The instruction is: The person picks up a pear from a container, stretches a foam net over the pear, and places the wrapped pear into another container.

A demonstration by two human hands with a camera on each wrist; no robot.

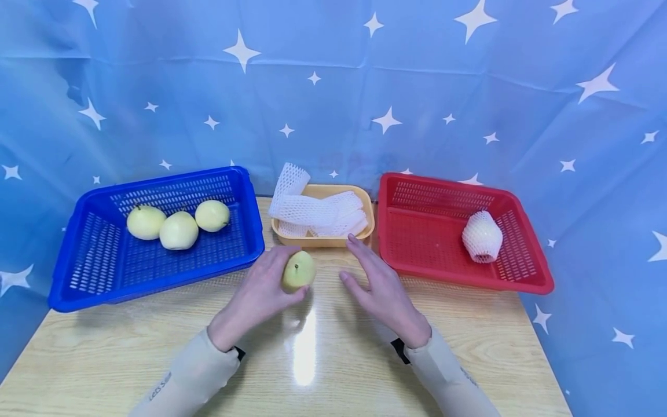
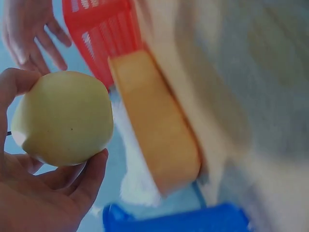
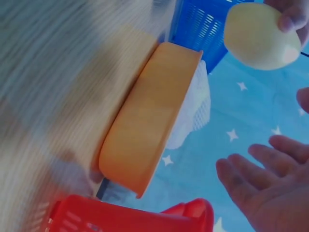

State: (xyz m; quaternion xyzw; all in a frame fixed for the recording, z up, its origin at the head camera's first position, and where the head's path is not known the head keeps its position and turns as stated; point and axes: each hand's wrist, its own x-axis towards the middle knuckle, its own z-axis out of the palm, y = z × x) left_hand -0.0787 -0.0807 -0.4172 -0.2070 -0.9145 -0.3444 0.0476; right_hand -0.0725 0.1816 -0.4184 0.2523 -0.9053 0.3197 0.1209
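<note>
I find the left hand (image 1: pixel 262 285) curled round a pale green fruit (image 1: pixel 300 271), thumb and fingers at its sides; the right hand (image 1: pixel 384 291) is spread, holding nothing, just across from it. The fruit appears lifted off the surface (image 1: pixel 365 376). In my judgement the chief risk is a drop: the skin looks smooth, and one hand alone bears the weight. A fumbled pass between the hands could send it rolling. Ahead of both hands, white foam nets (image 1: pixel 312 211) lie heaped in a yellow tray (image 1: pixel 323 241), overlapping; a careless pull could drag several out together.
</note>
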